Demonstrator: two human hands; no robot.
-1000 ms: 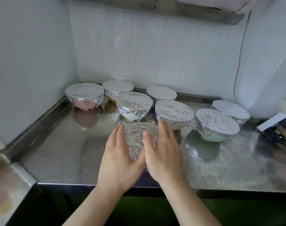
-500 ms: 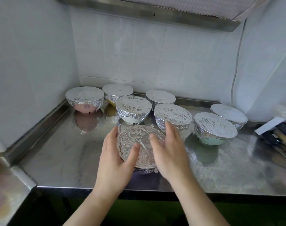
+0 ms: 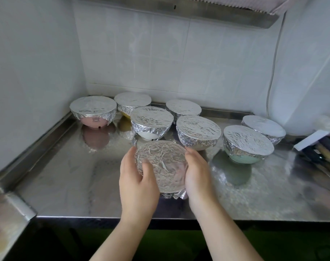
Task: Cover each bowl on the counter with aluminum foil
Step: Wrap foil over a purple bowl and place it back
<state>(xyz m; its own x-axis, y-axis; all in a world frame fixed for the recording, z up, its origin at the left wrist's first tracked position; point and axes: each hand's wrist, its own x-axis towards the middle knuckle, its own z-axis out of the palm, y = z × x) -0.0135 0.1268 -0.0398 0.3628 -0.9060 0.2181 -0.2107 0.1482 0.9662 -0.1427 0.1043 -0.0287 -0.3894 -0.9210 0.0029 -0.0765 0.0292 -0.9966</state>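
A foil-covered bowl (image 3: 163, 167) stands near the front of the steel counter (image 3: 70, 178). My left hand (image 3: 136, 182) cups its left side, thumb lying on the foil top. My right hand (image 3: 199, 177) presses against its right side. The foil on it is wrinkled and its edge bunches loosely at the front bottom. Behind it stand several other bowls wrapped in foil: a pink one (image 3: 93, 112) at far left, a yellow one (image 3: 133, 102), a white one (image 3: 152, 122), one at the back (image 3: 183, 110), another (image 3: 198, 131) in the middle, a green one (image 3: 248, 144) and one at the far right (image 3: 263, 127).
Tiled walls close the counter on the left and at the back. A raised steel ledge (image 3: 7, 210) sits at the front left. A box and dark utensils (image 3: 318, 147) lie at the right edge. A range hood (image 3: 179, 8) hangs overhead.
My hands have slid apart from the top of the foil down to the bowl's sides, uncovering most of the foil top.
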